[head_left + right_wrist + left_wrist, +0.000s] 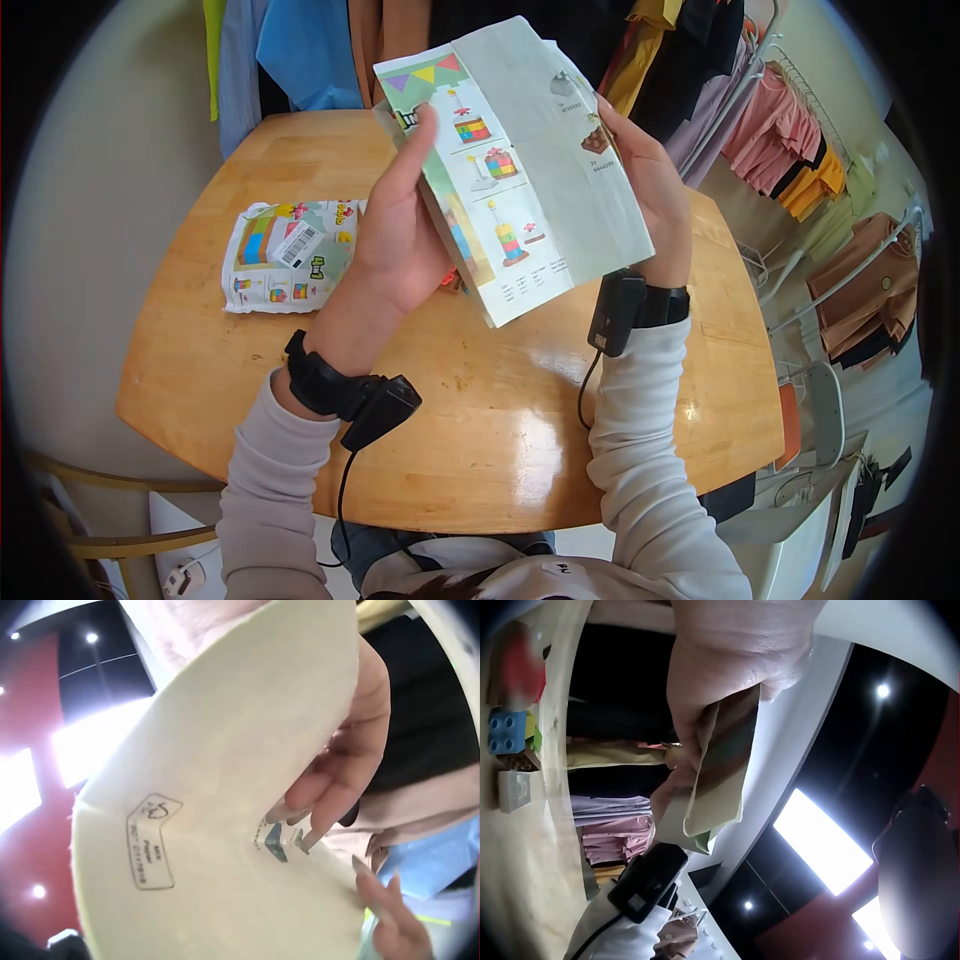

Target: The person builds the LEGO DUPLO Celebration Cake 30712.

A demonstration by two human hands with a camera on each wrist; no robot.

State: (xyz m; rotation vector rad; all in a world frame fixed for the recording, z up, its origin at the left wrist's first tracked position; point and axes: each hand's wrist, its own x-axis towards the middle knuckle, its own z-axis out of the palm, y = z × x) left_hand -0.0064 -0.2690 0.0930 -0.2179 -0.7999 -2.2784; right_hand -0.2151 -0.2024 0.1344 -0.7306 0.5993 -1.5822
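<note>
An instruction leaflet, creased and folded, is held up over the table at a slant. Coloured pictures of block-built cakes show on its left side, and a pale green-grey panel lies to the right. My left hand grips its left edge, thumb on the printed face. At the opposite edge my right hand holds it, most of those fingers hidden behind the paper in the head view. From the right wrist, the right hand's fingers curl over the paper near a fold. The left wrist view shows the leaflet's folded layers in the left hand.
A printed toy-block bag with a barcode label lies on the wooden table at left. A blue brick, a whitish piece and other blocks rest on the tabletop. Clothes hang on racks behind.
</note>
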